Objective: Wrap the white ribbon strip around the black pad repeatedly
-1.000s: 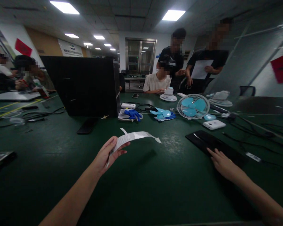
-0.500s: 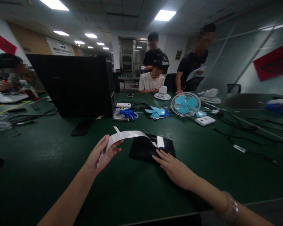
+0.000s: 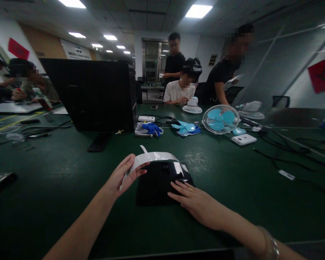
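Note:
My left hand (image 3: 126, 176) pinches one end of a long white paper strip (image 3: 162, 156) that carries rows of fine print. The strip arches to the right, and its far end comes down at the upper right of a glossy black panel (image 3: 154, 184), where I cannot make out how it is attached. A thin tab stands up from the strip near my left hand. The panel lies on the green table. My right hand (image 3: 199, 202) rests with fingers outstretched on the panel's right side, hiding that corner.
Ahead stands a large black case (image 3: 92, 95), with a black phone (image 3: 99, 142) before it. Behind the panel lie blue gloves (image 3: 153, 129), blue fan blades (image 3: 185, 127), a caged fan (image 3: 220, 120) and a white box-like device (image 3: 243, 139). Cables (image 3: 281, 151) spread right. Co-workers are across the table.
The black panel has turned and come nearer to me, so more of its surface shows. My left hand keeps the strip raised. The whole view has shifted slightly.

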Tool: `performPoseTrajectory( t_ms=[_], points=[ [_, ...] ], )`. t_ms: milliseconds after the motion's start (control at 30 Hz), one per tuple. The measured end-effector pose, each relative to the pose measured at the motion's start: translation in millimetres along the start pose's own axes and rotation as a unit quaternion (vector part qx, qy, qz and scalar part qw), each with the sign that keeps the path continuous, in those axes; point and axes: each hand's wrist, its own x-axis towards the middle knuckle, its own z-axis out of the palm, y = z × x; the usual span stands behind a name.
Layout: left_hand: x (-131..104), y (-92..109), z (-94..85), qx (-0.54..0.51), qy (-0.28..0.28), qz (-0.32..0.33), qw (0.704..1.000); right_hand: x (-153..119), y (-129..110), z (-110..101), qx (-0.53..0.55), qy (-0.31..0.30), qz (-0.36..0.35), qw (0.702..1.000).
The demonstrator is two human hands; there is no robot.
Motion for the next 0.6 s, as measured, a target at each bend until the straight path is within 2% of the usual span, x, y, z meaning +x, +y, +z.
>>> performPoseTrajectory(
  t_ms=[100, 167, 233, 300, 333, 400, 500, 600],
  points=[
    [1.2, -1.8, -0.3, 0.032, 0.004, -0.01, 0.999, -1.6, -1.4, -1.8, -0.012, 0.049, -0.016, 0.999],
    [1.3, -2.6, -0.7, 0.047, -0.002, -0.017, 0.999, -2.9, -0.8, -2.8, -0.039, 0.139, -0.02, 0.989],
    [0.6, -3.5, -0.9, 0.059, -0.015, -0.029, 0.998, -2.8, 1.0, -5.3, -0.078, 0.25, -0.013, 0.965],
    [-0.4, -5.0, -0.9, 0.075, -0.034, -0.047, 0.996, 0.0, 3.5, -10.4, -0.103, 0.316, 0.009, 0.943],
    [-0.9, -6.1, -1.0, 0.085, -0.044, -0.059, 0.994, 2.5, 4.6, -13.7, -0.107, 0.32, 0.021, 0.941],
    [-1.2, -8.9, -1.7, 0.108, -0.063, -0.08, 0.989, 9.1, 6.6, -20.5, -0.104, 0.281, 0.029, 0.954],
    [0.4, -13.3, -4.1, 0.154, -0.083, -0.106, 0.979, 19.0, 9.1, -27.5, -0.082, 0.2, -0.001, 0.976],
    [3.5, -16.3, -6.6, 0.253, -0.087, -0.116, 0.957, 22.6, 12.1, -30.0, -0.036, 0.159, -0.024, 0.986]
  ],
)
